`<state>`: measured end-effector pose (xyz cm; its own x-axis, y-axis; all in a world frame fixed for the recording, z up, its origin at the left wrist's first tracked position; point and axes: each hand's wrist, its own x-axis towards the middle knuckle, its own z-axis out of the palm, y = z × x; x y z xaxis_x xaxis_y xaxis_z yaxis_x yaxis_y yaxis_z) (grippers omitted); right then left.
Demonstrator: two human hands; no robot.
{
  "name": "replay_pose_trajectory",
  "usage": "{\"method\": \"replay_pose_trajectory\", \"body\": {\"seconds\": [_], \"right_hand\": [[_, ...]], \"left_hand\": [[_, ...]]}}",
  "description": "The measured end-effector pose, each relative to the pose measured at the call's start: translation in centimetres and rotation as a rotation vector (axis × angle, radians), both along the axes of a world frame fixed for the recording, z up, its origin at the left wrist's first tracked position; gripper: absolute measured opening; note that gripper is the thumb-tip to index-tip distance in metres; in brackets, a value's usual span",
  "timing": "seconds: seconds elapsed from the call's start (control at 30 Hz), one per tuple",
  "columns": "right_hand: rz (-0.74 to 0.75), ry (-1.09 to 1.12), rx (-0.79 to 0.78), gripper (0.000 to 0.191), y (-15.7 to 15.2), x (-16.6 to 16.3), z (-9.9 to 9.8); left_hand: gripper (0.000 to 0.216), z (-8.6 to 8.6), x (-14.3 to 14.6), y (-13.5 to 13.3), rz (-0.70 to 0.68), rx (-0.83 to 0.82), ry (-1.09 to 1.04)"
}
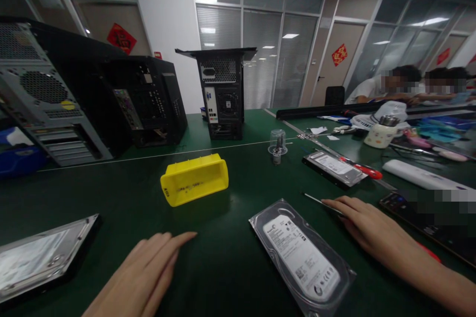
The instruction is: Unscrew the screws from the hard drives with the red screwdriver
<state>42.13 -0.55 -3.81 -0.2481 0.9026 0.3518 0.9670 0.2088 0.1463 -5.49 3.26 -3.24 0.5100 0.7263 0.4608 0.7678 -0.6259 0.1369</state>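
My left hand (148, 267) is low over the green table with its fingers stretched out and nothing in them. To its right lies a hard drive (301, 257), label side up. Just beyond that drive, my right hand (368, 223) has its fingers closed over a screwdriver (313, 197); the thin metal shaft points left past the fingertips, and a bit of red shows under the wrist. A yellow plastic bin (195, 181) lies ahead of my left hand, its opening towards me. A second hard drive (48, 255) sits at the far left, and a third hard drive (334, 167) lies beyond my right hand.
Computer cases stand along the back: a black tower (223, 99), another case (148, 99) and a large grey case (55, 89). A clear dome-topped container (277, 143), red-handled pliers (366, 171), a phone (420, 223), a white bar (424, 176) and a cup (381, 133) are around. People sit at far right.
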Motion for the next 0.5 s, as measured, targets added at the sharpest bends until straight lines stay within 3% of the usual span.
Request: {"method": "replay_pose_trajectory", "body": {"seconds": [0.17,0.23,0.33,0.5], "right_hand": [[0.008,0.015,-0.001,0.038,-0.3,-0.2,0.3],[0.006,0.028,-0.010,0.038,-0.4,-0.3,0.3],[-0.008,0.049,-0.021,0.037,-0.4,-0.7,0.2],[-0.028,0.060,-0.029,0.038,-0.1,-1.2,0.0]], "left_hand": [[0.040,5.1,12.0,2.6,-0.203,-0.349,-0.023],[0.037,6.1,15.4,4.4,-0.278,-0.454,-0.098],[0.036,5.9,18.6,7.9,-0.297,-0.481,-0.103],[0.030,4.5,21.0,13.0,-0.411,-0.555,-0.063]]}}
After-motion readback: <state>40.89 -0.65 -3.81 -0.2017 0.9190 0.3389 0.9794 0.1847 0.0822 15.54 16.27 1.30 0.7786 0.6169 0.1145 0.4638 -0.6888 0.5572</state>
